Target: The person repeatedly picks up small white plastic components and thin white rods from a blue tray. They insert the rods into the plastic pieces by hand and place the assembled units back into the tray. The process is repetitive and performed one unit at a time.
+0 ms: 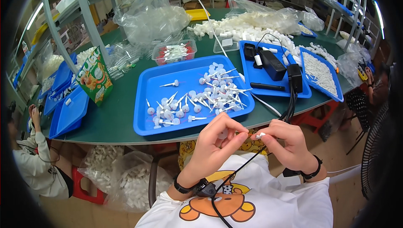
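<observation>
My right hand pinches a small white plastic part between thumb and fingertips, above my lap at the table's near edge. Close by on its left, my left hand is curled, its thumb and index fingertip near the part. Inside those curled fingers a pale round piece partly shows; the rest of it is hidden. Just beyond both hands sits a large blue tray. Many translucent discs with thin white stems lie scattered in it, mostly toward its right side and front.
Right of the tray, another blue tray bears black devices and cables; beside it a third holds small white pieces. A clear box, a green snack bag and white cylinders stand behind. People sit at both sides; a fan is right.
</observation>
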A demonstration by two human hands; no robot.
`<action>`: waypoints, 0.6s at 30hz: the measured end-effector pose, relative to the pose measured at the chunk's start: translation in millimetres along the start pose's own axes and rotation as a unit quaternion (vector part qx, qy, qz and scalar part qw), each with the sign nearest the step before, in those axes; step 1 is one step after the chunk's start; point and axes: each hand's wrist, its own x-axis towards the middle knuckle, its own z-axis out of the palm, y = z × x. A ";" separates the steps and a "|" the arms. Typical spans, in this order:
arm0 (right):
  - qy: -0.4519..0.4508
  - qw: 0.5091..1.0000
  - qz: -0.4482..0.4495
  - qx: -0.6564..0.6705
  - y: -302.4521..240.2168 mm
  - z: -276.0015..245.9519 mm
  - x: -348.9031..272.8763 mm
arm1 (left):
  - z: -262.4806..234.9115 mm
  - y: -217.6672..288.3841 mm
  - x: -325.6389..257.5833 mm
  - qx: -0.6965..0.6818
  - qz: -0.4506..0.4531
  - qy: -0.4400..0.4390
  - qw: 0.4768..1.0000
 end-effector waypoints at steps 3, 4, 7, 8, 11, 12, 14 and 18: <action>0.010 1.000 0.006 0.000 -2.5 -1.1 1.0 | 0.2 6.1 -0.5 -0.012 -0.044 -0.003 0.999; -0.001 1.000 0.018 -0.002 -3.5 -2.6 0.7 | -0.3 4.6 -0.7 -0.003 -0.034 -0.002 0.999; 0.010 1.000 0.015 0.003 -3.1 -2.3 0.7 | 0.2 0.9 -0.7 0.018 -0.006 0.002 1.000; 0.008 1.000 0.012 0.001 -2.9 -2.8 0.7 | 0.2 1.0 -0.6 0.020 -0.002 0.002 1.000; 0.004 1.000 0.002 -0.006 -0.2 -3.8 0.3 | -1.2 3.1 0.3 0.033 -0.004 -0.001 0.999; 0.003 1.000 -0.003 -0.008 2.4 -3.2 -0.2 | -1.8 4.3 0.4 0.037 -0.006 -0.003 0.999; -0.001 1.000 -0.001 -0.015 3.2 -4.0 -1.5 | -3.5 6.2 -0.7 0.039 -0.018 -0.012 0.999; 0.027 0.999 -0.003 -0.041 0.7 -4.6 -3.1 | -5.8 9.1 -1.4 0.040 -0.045 0.001 0.998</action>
